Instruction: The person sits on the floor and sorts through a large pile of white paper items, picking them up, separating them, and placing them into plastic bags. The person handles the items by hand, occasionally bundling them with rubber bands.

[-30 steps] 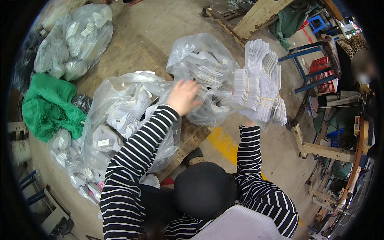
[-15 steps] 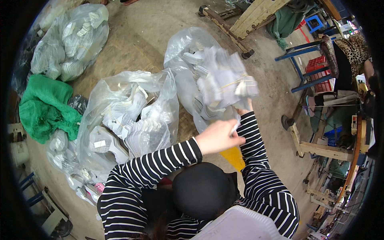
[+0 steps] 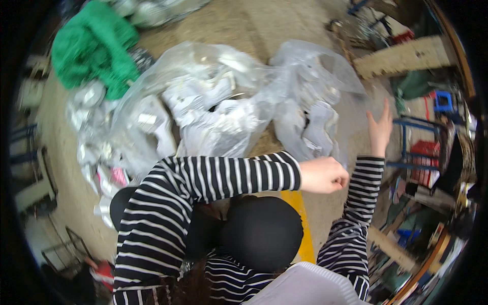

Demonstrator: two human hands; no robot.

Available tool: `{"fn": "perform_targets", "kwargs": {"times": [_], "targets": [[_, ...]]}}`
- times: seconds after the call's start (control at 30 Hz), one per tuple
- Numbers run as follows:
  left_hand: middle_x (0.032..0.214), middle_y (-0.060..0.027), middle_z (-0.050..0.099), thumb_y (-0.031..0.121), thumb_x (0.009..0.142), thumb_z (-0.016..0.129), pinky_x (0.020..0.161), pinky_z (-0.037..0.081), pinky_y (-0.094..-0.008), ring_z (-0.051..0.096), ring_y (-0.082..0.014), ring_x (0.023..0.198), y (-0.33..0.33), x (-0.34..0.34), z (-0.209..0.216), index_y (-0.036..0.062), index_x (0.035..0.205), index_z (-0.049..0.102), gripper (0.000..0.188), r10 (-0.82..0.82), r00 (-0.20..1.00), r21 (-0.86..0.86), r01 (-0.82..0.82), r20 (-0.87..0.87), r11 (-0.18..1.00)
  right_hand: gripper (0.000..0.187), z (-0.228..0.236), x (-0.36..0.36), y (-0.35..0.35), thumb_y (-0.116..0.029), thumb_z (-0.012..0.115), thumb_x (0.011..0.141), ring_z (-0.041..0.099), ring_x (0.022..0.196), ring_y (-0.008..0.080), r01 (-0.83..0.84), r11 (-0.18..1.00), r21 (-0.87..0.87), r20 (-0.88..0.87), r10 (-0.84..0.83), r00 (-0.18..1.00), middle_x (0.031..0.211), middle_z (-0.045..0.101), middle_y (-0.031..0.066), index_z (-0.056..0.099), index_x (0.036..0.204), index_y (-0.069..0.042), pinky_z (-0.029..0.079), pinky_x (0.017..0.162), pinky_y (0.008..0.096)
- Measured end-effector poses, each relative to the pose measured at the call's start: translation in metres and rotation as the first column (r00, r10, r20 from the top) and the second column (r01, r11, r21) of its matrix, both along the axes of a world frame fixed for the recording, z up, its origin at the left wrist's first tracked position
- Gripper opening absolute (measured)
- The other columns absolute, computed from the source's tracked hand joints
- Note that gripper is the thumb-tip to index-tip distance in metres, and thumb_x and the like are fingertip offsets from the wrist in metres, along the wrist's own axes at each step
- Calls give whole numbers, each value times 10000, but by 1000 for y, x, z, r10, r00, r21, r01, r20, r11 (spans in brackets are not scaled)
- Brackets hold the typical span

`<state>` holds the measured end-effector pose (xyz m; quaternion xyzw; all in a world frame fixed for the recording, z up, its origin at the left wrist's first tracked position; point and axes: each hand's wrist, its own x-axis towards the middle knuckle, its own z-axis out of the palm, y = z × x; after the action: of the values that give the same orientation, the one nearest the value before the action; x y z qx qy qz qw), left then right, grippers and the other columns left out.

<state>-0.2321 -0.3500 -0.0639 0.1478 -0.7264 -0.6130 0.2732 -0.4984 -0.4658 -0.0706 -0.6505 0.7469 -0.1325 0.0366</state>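
Note:
My left hand (image 3: 325, 175) reaches across in front of me, its fingers curled closed; whatever is inside them is hidden. Farther right, my right hand (image 3: 380, 129) is stretched out with the fingers spread and nothing in it. Just left of it lies an open clear plastic bag (image 3: 297, 61) with a stack of pale grey, curved cut pieces (image 3: 323, 124) inside. Beside that, a larger clear plastic bag (image 3: 129, 114) holds several bundles of similar flat pieces (image 3: 198, 104). The picture is somewhat blurred by motion.
A green cloth or net heap (image 3: 94, 48) sits at the far left, with more bagged pieces (image 3: 91, 109) below it. Wooden frame legs (image 3: 406, 56) and a blue metal stand (image 3: 414, 124) stand to the right. A yellow line (image 3: 301, 223) marks the floor.
The bundle of pale pieces my right hand held has left it, and that hand is now spread. My left hand has moved right and curled tighter. The view has shifted.

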Motion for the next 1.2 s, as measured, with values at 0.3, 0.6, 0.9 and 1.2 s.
{"fn": "perform_targets", "kwargs": {"times": [0.3, 0.6, 0.9, 1.2], "targets": [[1116, -120, 635, 244, 858, 648, 927, 458, -465, 610, -304, 1067, -1, 16, -8, 125, 1166, 657, 331, 114, 963, -372, -16, 244, 928, 690, -61, -30, 48, 67, 577, 763, 629, 914, 303, 48, 876, 481, 294, -212, 932, 1092, 654, 258, 496, 1428, -97, 502, 774, 386], [1173, -141, 628, 195, 873, 667, 996, 441, -446, 578, -333, 1131, -44, 251, -20, 73, 1210, 627, 361, 475, 648, -546, -107, 596, 831, 306, 60, 75, 27, -65, 592, 951, 644, 1054, 175, -224, 971, -84, 328, 239, 914, 1155, 693, 149, 644, 1248, -16, 483, 919, 289], [1545, -248, 313, 241, 798, 754, 1151, 279, -481, 230, -426, 1461, 123, 382, -55, 233, 1331, 603, 554, 669, -193, -587, -686, 717, 430, 438, -69, 321, -25, -38, 623, 816, 480, 1313, 289, -959, 285, -10, -548, 800, 243, 1467, 478, 116, 648, 1239, -150, 510, 958, 439], [1533, -46, 443, -49, 728, 511, 569, 395, -153, 361, 21, 552, 145, 400, -4, 88, 1527, 347, 827, 903, 67, 138, -990, 424, 9, 224, -5, 324, -173, -62, 543, 887, 650, 631, 204, -676, 637, -372, -124, 687, 716, 848, 725, 157, 758, 948, -56, 515, 621, 345]]}}
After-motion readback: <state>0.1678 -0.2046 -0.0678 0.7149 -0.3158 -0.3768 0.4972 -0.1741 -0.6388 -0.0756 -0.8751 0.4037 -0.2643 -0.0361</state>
